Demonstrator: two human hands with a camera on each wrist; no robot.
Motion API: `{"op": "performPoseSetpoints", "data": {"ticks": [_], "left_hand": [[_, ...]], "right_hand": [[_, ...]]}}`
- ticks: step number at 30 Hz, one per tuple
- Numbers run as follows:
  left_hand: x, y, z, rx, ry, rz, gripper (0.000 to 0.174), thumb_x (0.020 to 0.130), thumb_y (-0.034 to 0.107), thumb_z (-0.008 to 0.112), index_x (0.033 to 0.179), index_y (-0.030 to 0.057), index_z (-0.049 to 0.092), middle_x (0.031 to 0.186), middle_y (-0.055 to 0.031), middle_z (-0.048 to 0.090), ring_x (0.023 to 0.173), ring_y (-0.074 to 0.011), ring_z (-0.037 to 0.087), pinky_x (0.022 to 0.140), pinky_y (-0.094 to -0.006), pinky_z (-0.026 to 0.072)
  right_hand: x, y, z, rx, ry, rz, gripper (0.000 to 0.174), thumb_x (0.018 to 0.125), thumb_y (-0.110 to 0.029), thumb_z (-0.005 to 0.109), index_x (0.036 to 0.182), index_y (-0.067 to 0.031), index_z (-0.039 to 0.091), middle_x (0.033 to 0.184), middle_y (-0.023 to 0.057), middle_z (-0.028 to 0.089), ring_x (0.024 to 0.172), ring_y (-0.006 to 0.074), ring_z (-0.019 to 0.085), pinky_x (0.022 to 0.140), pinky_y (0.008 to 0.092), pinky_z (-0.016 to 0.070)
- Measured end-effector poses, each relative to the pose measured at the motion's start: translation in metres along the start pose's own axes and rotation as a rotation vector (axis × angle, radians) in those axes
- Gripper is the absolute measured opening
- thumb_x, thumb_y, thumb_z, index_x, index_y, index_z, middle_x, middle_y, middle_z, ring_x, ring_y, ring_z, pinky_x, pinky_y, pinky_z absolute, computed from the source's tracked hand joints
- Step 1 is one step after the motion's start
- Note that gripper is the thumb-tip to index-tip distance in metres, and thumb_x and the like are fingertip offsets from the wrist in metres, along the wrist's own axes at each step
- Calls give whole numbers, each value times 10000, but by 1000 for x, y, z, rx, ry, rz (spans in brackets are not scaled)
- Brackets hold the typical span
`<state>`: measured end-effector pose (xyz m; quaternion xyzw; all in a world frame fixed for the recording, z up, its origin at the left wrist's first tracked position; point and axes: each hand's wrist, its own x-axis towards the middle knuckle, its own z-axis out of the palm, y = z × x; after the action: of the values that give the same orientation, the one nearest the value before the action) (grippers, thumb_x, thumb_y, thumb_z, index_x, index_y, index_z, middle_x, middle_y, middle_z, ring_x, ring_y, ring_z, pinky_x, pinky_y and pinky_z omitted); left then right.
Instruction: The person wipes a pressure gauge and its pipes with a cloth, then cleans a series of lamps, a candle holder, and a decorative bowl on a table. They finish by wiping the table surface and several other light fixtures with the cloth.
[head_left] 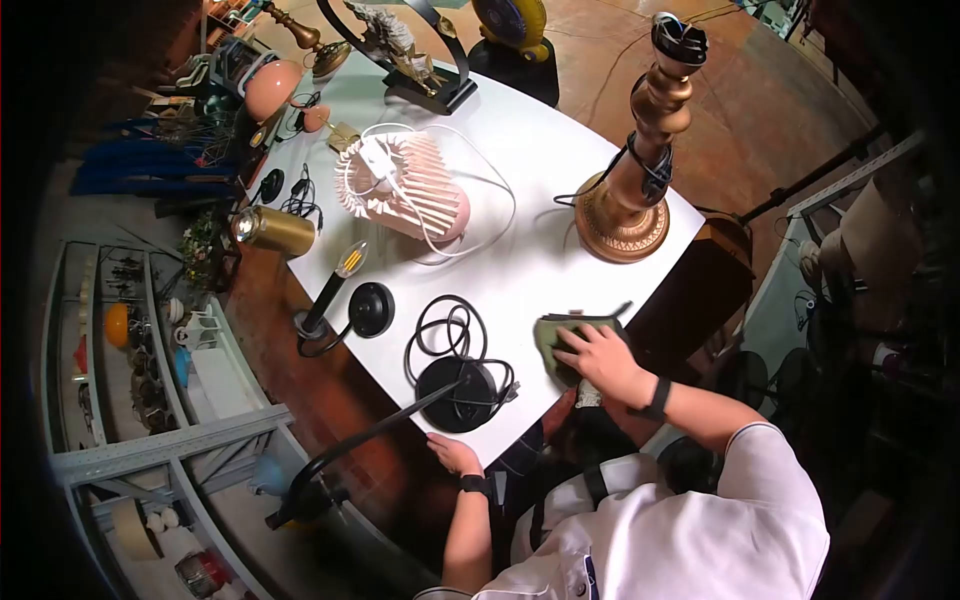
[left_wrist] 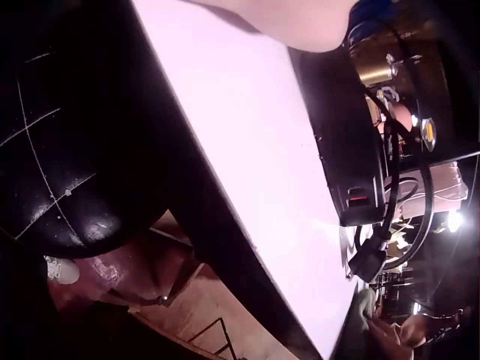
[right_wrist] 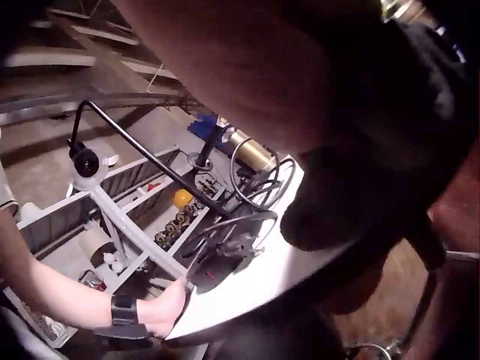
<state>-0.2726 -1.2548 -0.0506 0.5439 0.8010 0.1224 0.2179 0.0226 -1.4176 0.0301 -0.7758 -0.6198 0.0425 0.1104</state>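
Observation:
At the table's near right edge, my right hand (head_left: 600,358) rests with spread fingers on a folded green cloth (head_left: 548,332). A small tag and a dark strip show along the cloth's far side; in the right wrist view it is mostly dark. My left hand (head_left: 455,453) touches the near left corner of the white table (head_left: 540,260), its fingers along the edge. Just beyond it stands a black lamp's round base (head_left: 437,392), with a bent black arm (head_left: 375,432) reaching out over the edge. The lamp's black cable (head_left: 484,335) lies coiled around the base, its plug at the right.
A pink pleated lamp (head_left: 405,185), a tall bronze lamp base (head_left: 622,215) and a black bulb lamp (head_left: 372,308) stand on the table. A gold cylinder (head_left: 280,231) lies by the left edge. Beyond are a sculpture (head_left: 395,45) and metal shelving (head_left: 170,450).

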Motion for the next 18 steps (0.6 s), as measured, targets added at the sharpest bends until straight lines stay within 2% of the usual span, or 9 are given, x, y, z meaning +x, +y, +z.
{"op": "performPoseSetpoints", "data": {"ticks": [2,5,9,13,17,18], "left_hand": [[3,0,0,33,-13,-52,644,985,508,179,1311,12,426,1162,-300,566,1018,-514,529,857,-608,384],[-4,9,-4,20,9,-25,640,983,515,172,1275,20,453,1128,-300,581,1000,-518,533,837,-617,385],[0,3,2,23,75,30,614,986,506,177,1200,19,483,1061,-301,604,959,-522,540,805,-627,385],[-2,7,-1,55,50,18,590,992,485,194,1177,9,489,1051,-305,600,942,-522,540,782,-612,398],[-1,3,1,57,60,13,583,993,482,196,1167,12,492,1049,-307,598,945,-521,539,788,-610,398],[2,-3,3,70,68,47,579,994,481,196,1171,15,492,1051,-308,598,946,-521,539,795,-609,397]], "right_hand": [[-23,19,-11,1,-12,97,395,772,-157,567,1159,-203,636,1276,32,511,1070,220,514,838,352,434],[-41,54,-37,-8,13,281,450,743,-104,575,1181,-193,624,1277,54,522,1065,251,516,845,369,433],[-56,106,-44,-60,37,355,509,695,-31,581,1180,-176,625,1271,73,532,1046,279,517,846,386,432],[-65,140,-48,-95,50,366,527,683,14,562,1169,-176,634,1274,81,533,1046,301,511,860,400,424],[-68,182,-43,-162,123,531,550,673,44,552,1163,-187,646,1294,48,532,1084,301,498,877,417,419],[-65,195,-44,-182,124,505,537,675,41,552,1147,-192,659,1289,44,537,1084,301,498,880,417,418]]}}
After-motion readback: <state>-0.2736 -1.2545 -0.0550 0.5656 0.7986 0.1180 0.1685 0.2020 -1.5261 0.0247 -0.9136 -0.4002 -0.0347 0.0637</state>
